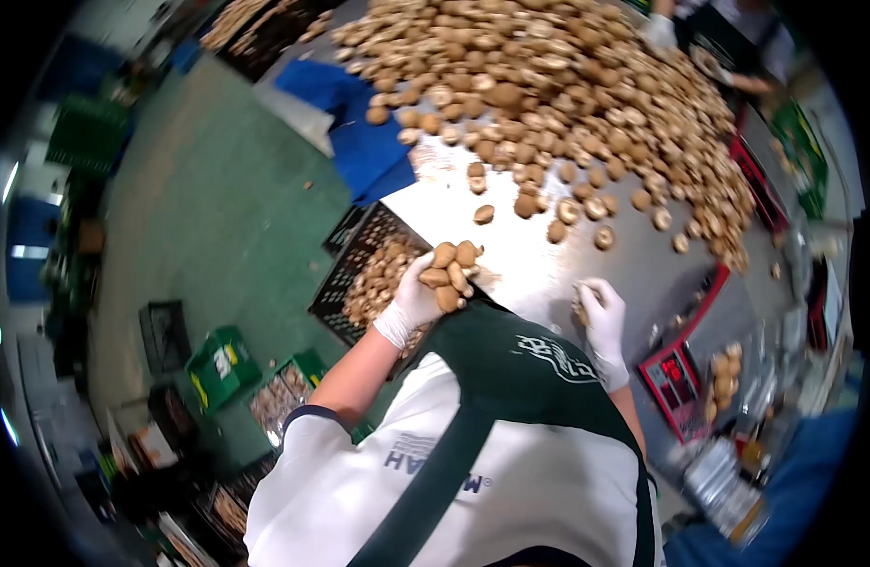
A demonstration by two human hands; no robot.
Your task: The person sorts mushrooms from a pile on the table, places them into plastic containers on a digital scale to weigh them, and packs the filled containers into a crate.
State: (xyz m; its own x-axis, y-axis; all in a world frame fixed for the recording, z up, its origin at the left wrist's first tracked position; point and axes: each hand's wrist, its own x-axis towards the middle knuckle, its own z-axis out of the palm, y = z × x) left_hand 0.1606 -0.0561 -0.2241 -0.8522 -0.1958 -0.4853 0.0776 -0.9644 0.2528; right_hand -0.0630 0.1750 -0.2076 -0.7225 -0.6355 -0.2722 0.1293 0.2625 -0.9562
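My left hand [414,300], in a white glove, is closed around a cluster of brown-capped mushrooms [444,274] that look like shiitake. It is over the near edge of a black plastic crate [333,295] with many mushrooms [383,269] inside. Off to the right, my gloved right hand [603,319] is above the metal table [539,274], its fingers curled in. A small brownish mushroom [579,310] shows partly at its fingertips. Loose mushrooms [567,210] lie on the table beyond both hands, spreading from a large heap [539,85].
A blue cloth [364,132] hangs over the table's left edge. Red-framed scales [676,383] stand at the right, with packed mushrooms [725,383] beside them. Across the table a gloved co-worker [723,47] stands by the heap. Green crates [224,369] sit on the floor at left.
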